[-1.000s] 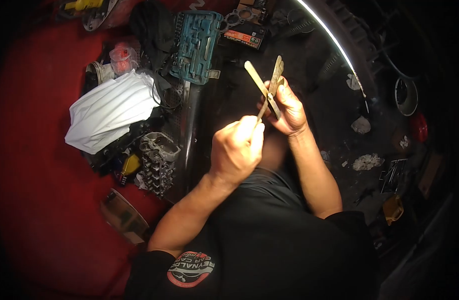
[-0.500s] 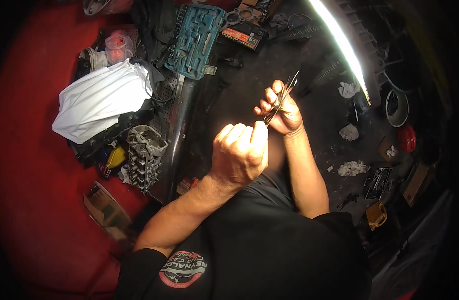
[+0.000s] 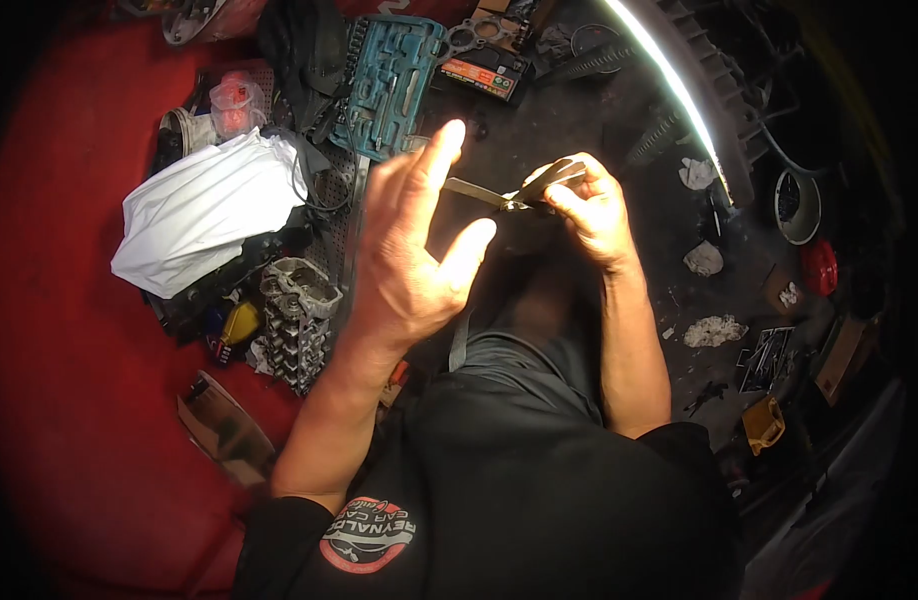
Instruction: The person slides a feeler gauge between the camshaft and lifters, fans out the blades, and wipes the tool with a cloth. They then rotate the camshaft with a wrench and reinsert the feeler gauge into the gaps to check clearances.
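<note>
A feeler gauge (image 3: 551, 182) with thin dark metal blades is pinched in my right hand (image 3: 597, 212), between thumb and fingers. Most of its blades lie bunched in that grip, while one long blade (image 3: 471, 190) sticks out leftward from the pivot. My left hand (image 3: 409, 235) is raised beside it, back toward me, with index finger and thumb spread wide. The blade's far end runs behind the left index finger and is hidden there.
To the left are a teal socket case (image 3: 387, 90), a white cloth (image 3: 209, 210) and a cylinder head (image 3: 299, 320). A lit strip light (image 3: 679, 90) curves at upper right. Crumpled papers (image 3: 714, 331) and a yellow container (image 3: 764, 425) lie on the dark floor.
My left hand was closed at the gauge; it has opened and moved up and left. My right hand has tightened round the blades, with one blade now standing out to the left.
</note>
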Action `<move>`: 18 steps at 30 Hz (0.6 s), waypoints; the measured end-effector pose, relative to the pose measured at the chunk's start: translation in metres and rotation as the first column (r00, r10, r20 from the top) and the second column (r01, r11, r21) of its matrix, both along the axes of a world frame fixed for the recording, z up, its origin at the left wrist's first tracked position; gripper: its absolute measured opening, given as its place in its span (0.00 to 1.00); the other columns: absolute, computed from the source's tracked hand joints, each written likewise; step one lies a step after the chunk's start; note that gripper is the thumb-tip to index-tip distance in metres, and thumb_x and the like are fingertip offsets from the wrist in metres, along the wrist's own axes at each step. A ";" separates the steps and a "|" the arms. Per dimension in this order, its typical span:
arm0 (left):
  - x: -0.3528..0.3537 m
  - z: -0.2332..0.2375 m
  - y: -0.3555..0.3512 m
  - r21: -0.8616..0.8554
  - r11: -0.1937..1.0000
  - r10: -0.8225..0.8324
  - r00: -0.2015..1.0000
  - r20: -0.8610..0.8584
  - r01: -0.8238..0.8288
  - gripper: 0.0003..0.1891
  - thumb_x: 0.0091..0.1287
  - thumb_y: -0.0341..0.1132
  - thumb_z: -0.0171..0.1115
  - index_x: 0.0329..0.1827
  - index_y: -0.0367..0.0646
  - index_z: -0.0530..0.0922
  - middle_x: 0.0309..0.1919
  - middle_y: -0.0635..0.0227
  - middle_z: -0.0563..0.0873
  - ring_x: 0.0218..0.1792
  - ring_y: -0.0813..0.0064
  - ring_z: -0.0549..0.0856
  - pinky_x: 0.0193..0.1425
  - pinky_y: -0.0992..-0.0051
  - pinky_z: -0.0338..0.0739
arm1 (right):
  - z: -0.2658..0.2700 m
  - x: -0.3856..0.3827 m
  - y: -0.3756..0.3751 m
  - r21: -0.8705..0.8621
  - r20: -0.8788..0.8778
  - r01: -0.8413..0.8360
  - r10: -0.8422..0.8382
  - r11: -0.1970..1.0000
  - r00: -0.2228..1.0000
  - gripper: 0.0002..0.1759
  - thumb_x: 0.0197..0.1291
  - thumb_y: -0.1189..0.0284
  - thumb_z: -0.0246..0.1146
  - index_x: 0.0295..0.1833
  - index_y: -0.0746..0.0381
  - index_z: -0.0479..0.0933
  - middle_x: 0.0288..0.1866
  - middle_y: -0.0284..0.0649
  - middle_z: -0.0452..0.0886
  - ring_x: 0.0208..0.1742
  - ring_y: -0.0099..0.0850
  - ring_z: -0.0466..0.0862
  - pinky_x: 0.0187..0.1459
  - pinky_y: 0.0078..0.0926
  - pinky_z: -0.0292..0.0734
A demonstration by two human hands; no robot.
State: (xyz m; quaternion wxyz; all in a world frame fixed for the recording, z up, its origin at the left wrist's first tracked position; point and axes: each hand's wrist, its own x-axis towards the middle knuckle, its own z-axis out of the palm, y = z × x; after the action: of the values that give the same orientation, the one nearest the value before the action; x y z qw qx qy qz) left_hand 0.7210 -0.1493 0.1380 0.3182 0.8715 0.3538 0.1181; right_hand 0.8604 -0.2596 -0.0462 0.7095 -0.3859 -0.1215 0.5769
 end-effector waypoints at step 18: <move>0.030 -0.032 -0.012 0.505 0.805 -0.272 0.950 -0.153 0.312 0.07 0.52 0.31 0.60 0.33 0.39 0.78 0.31 0.62 0.75 0.35 0.64 0.74 0.35 0.68 0.74 | 0.040 -0.010 0.008 0.028 0.205 0.116 -0.119 0.993 0.972 0.11 0.61 0.84 0.64 0.50 0.67 0.79 0.45 0.41 0.86 0.46 0.27 0.85 0.53 0.26 0.80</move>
State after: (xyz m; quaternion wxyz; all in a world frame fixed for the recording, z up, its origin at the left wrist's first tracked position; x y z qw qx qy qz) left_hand 0.7506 -0.1617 0.1059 0.0705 0.9725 0.1816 0.1275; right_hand 0.8501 -0.2512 -0.0061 0.7290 -0.4446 -0.1758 0.4900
